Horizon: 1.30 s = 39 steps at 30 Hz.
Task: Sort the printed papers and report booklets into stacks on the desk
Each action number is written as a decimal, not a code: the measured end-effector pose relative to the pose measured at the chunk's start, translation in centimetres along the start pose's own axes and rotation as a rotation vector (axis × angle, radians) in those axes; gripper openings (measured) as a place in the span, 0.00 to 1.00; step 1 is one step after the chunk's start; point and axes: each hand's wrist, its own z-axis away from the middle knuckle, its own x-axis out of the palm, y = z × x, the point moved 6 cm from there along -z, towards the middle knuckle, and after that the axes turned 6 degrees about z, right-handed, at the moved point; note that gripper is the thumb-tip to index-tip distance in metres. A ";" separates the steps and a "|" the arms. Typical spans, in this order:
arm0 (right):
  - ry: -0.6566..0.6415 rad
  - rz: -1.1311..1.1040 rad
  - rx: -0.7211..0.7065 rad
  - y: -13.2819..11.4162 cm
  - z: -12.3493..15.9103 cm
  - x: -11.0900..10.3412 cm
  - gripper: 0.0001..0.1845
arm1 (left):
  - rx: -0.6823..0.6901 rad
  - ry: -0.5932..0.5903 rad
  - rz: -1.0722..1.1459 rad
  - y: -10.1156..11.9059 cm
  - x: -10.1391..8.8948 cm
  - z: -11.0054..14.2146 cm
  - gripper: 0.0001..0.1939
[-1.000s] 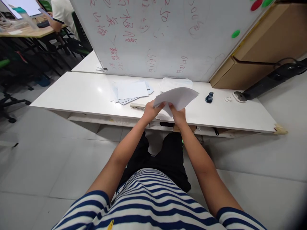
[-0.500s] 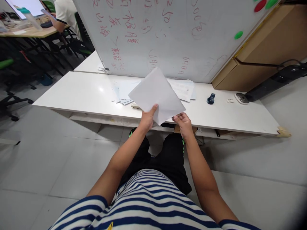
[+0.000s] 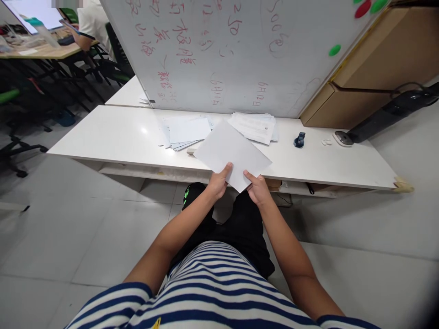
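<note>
Both my hands grip white paper point(image 3: 233, 148), held cornerwise over the front edge of the white table point(image 3: 116, 137). My left hand point(image 3: 218, 183) is closed on its lower left side, thumb on top. On the lower right side, my right hand point(image 3: 259, 188) pinches it the same way. I cannot tell how many sheets are in the hold. Left of the paper lies a loose stack of papers point(image 3: 190, 130), and behind it on the right are printed papers point(image 3: 255, 127). A beige stapler point(image 3: 191, 151) is mostly hidden under the paper's left corner.
A whiteboard point(image 3: 222, 55) with red writing stands at the table's back. Cardboard boxes point(image 3: 363, 107) fill the right rear. A dark blue object point(image 3: 299, 140) and a white and grey device point(image 3: 342, 138) lie on the right. A person point(image 3: 92, 23) sits at another desk, far left.
The paper, bent upward at first, now lies flatter and lower, nearer my body. My right hand came off its earlier hold, fingers loose near the corner, and has closed on the paper again.
</note>
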 end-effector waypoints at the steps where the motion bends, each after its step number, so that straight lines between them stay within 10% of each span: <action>1: -0.032 -0.019 0.011 0.0 0.0 0.1 0.27 | -0.019 -0.010 -0.003 -0.2 0.0 0.0 0.27; 6: -0.061 0.016 0.005 -0.7 -0.4 0.1 0.27 | -0.002 -0.105 -0.031 -0.3 0.7 -0.7 0.25; 11: 0.305 0.366 -0.173 -3.3 -2.0 -4.5 0.25 | -0.009 -0.111 -0.248 0.9 -0.4 -0.1 0.28; 14: 0.427 0.424 -0.135 -3.6 -2.3 -7.9 0.24 | 0.214 -0.060 -0.498 4.5 -2.6 0.6 0.28; 18: 0.266 0.249 0.134 -0.7 -1.5 -8.7 0.21 | 0.628 -0.126 -1.175 9.5 -4.2 0.5 0.22; 23: 0.050 0.191 0.376 2.8 0.1 -5.6 0.19 | 0.666 -0.228 -1.791 10.0 -6.1 -2.9 0.31; 39: -0.015 0.191 0.432 4.5 -1.1 -3.5 0.18 | 0.646 -0.313 -1.668 10.9 -6.4 -4.2 0.30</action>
